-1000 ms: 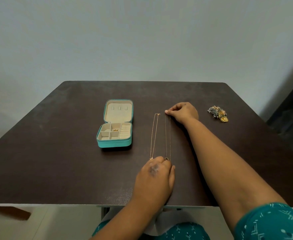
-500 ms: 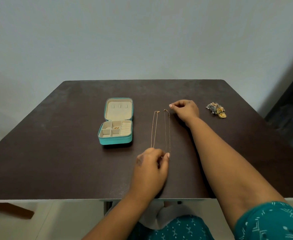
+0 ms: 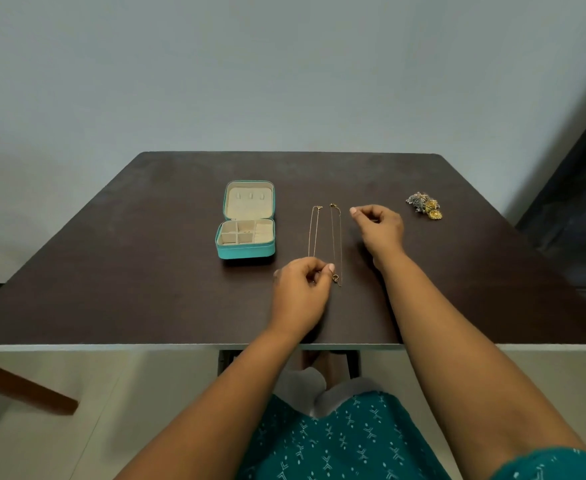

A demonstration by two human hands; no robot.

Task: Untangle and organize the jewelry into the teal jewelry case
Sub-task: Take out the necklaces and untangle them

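Observation:
The teal jewelry case [image 3: 246,251] lies open on the dark table [image 3: 146,271], its cream compartments showing. Right of it two thin gold chains lie straight and side by side. The lower end of the left chain [image 3: 313,233] runs in under the curled fingers of my left hand [image 3: 300,292], which seem to pinch it. The right chain [image 3: 335,240] lies free, its small ring pendant just beside my left thumb. My right hand [image 3: 379,228] hovers right of that chain's clasp, fingers curled and holding nothing.
A tangled heap of gold and silver jewelry [image 3: 425,206] sits at the table's far right. The table's front edge runs just below my left wrist. A wooden bar [image 3: 24,389] crosses the floor at lower left.
My right hand let go of the right chain's top end and drew away to the right. My left hand shifted left off the pendant to the left chain's lower end.

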